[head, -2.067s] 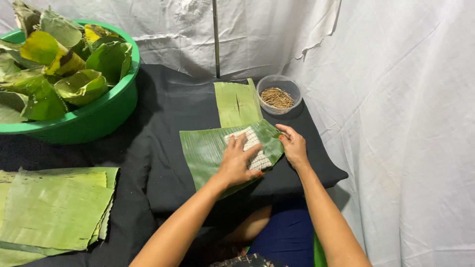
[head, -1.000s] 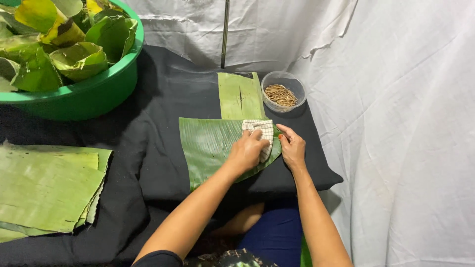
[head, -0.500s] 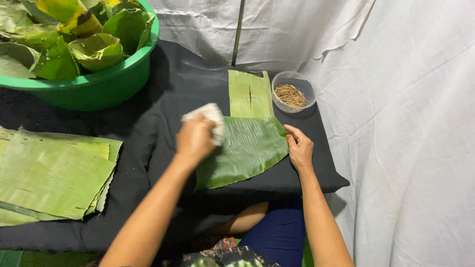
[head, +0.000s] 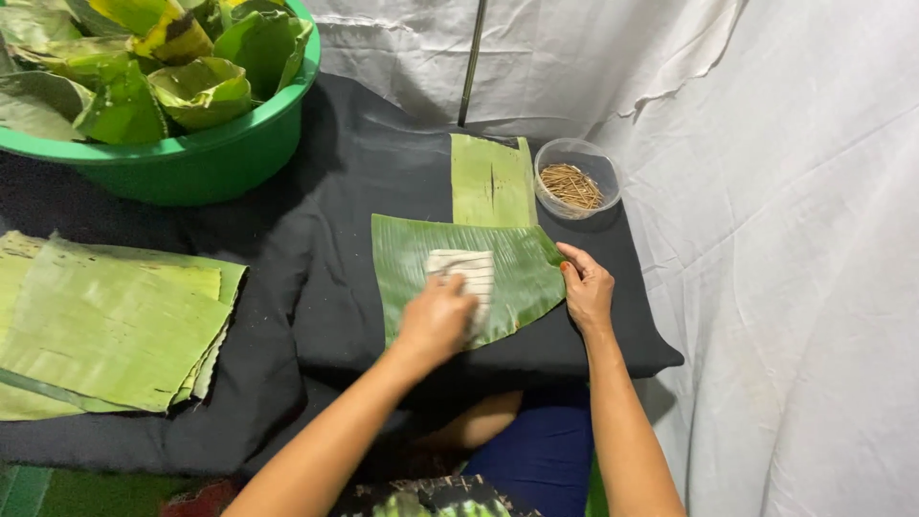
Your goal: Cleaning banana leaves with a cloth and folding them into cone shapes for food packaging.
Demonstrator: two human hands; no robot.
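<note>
Green banana leaf point(head: 517, 273) mid-wipe: left hand point(head: 436, 321) grips striped cloth point(head: 464, 273) on it; right hand point(head: 586, 287), open, pins edge. Leaf stack point(head: 115, 325) waits beside.

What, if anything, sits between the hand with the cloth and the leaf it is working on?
Nothing visible. The left hand presses the cloth straight onto the leaf, and the right hand rests on the leaf's right edge, off to the side.
</note>
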